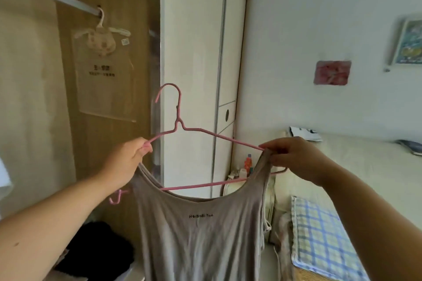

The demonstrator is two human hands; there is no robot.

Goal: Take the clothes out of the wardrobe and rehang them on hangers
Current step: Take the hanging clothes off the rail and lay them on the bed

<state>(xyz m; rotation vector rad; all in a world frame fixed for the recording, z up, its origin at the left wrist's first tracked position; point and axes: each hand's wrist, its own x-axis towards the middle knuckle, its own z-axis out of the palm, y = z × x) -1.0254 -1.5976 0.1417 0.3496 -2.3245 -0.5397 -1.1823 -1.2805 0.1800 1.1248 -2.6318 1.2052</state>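
Held up in front of the wardrobe [107, 102], the thin pink wire hanger [178, 123] sits half inside a soft, stretchy grey vest [198, 235]. The left hand [127, 159] grips the hanger's end. The right hand [294, 157] pinches a strap over the wire. I'd say the narrow strap could slide off that slick wire.

A pink picture [332, 72] hangs on the far wall [319, 18], with a framed picture [408, 41] to its right. A checked cloth [319, 235] lies on the bed [356, 162] at right, and bottles [247, 164] stand left of the bed.
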